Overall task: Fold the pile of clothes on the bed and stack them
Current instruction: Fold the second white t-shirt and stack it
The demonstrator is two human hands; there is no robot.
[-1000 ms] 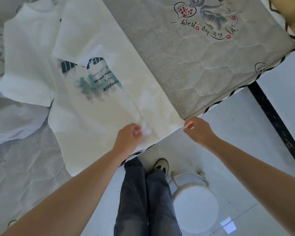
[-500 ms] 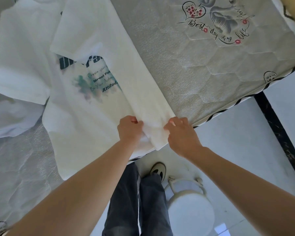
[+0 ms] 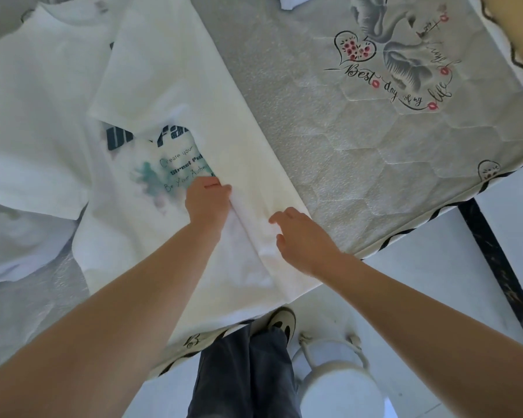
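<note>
One white cotton T-shirt with a teal graphic print [image 3: 151,176] lies flat on the grey quilted mattress [image 3: 360,140], long axis running diagonally, collar far-left, hem at the near edge. Left hand [image 3: 207,203] pinches the folded-over flap's edge; right hand [image 3: 302,239] hovers beside it, fingers loosely spread, holding nothing.

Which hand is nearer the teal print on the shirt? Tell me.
Left. The left hand grips the fabric right beside the teal print; the right hand is farther off, toward the shirt's folded edge.

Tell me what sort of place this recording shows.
Probably a bedroom at home: a bare quilted mattress with printed artwork, white T-shirts spread over it, and a glossy tiled floor beside it.
</note>
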